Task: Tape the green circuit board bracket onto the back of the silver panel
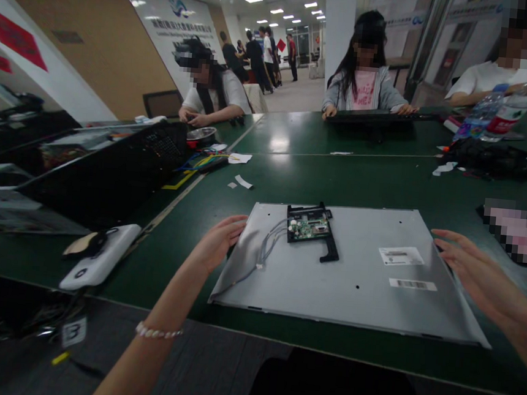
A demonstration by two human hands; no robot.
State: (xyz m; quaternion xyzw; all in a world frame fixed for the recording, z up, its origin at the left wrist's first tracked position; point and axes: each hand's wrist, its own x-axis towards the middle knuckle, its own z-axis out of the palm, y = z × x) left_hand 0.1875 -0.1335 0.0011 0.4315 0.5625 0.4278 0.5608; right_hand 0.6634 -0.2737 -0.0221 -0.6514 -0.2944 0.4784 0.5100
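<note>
head view: a display panel (351, 297) lies metal back up on the green table (302, 176), directly before the person and close to the near edge. the left hand (220, 237) is at the panel's left side, fingers at the upper part of that edge. the right hand (465, 264) is at the opposite side, fingers extended toward the edge. the hands are well apart from each other; whether either is clamped on the rim cannot be told, as the undersides are hidden.

a green circuit board (309, 228) sits in a black plastic bracket (331, 252) near the far edge. gray cables (269, 241) run from it toward the left side. a barcode label (413, 284) lies right of center.

assessment: the side placement looks sound for steadying the panel. good practice would be even pressure on both rims, fingers clear of the board, and the cables kept from snagging under the left hand. paper scraps (243, 181) lie beyond the far left corner.
</note>
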